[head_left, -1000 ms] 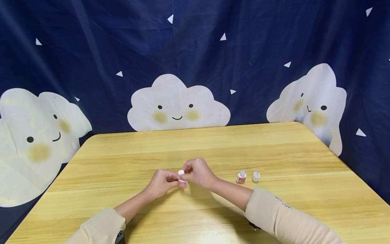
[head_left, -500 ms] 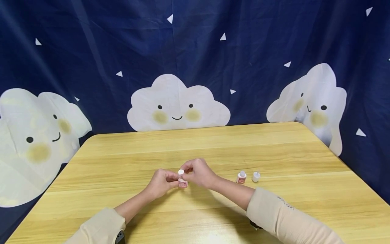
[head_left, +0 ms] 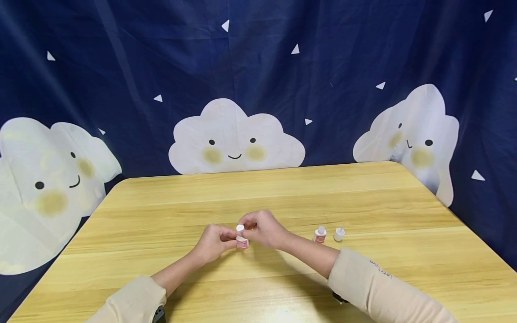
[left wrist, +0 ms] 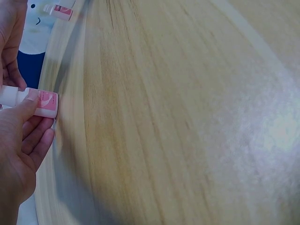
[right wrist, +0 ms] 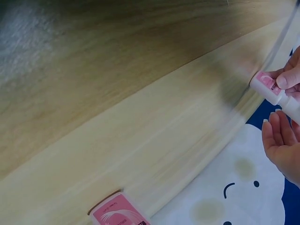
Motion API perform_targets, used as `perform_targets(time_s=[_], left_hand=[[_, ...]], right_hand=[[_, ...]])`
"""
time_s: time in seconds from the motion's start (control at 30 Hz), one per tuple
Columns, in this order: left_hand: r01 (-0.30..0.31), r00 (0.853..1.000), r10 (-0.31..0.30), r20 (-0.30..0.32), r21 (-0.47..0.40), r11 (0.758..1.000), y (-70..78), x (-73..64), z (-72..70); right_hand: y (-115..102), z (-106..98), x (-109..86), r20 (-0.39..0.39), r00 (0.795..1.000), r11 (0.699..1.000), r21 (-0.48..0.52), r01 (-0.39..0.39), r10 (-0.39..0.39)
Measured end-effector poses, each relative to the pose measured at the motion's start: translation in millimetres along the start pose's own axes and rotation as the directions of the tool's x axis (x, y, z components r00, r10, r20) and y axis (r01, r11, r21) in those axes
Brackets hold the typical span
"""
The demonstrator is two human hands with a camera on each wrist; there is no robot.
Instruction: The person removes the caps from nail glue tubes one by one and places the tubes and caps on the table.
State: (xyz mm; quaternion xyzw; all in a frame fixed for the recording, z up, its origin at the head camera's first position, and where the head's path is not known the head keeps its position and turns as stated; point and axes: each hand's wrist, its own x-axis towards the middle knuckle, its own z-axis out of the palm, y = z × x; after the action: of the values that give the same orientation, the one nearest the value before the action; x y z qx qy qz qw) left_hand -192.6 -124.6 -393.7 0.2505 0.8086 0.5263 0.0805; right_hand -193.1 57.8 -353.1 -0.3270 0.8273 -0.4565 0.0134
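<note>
Near the middle of the table, my left hand (head_left: 211,244) grips a small white bottle (head_left: 243,243) with a pink label. In the left wrist view the thumb lies across the label (left wrist: 46,99), fingers curled behind. The bottle stands upright with its base at the tabletop. From the other side my right hand (head_left: 263,228) pinches the white cap (head_left: 240,228) at the bottle's top. Part of the cap is hidden behind the fingers. In the right wrist view a white neck shows between the bottle body (right wrist: 265,87) and the right fingers.
To the right stands a second pink-labelled bottle (head_left: 320,235) with a translucent tip. Beside it sits a loose white cap (head_left: 339,234) with a thin stem pointing up. The wooden table (head_left: 194,193) ends at a dark blue curtain (head_left: 262,54) printed with clouds.
My right wrist and sleeve have shifted slightly while the fingers stay at the cap. The left hand and the bottle have barely moved.
</note>
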Motion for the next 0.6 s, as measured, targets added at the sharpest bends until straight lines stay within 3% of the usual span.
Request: perform_targets(time_s=[0.6], left_hand=[[-0.002,1.0,0.003,-0.019,0.025,1.0,-0.1,-1.8,1.9]], right_hand=[[-2.8,-1.0,0.9,0.076,0.995,0.998,-0.032,-0.056,0.059]])
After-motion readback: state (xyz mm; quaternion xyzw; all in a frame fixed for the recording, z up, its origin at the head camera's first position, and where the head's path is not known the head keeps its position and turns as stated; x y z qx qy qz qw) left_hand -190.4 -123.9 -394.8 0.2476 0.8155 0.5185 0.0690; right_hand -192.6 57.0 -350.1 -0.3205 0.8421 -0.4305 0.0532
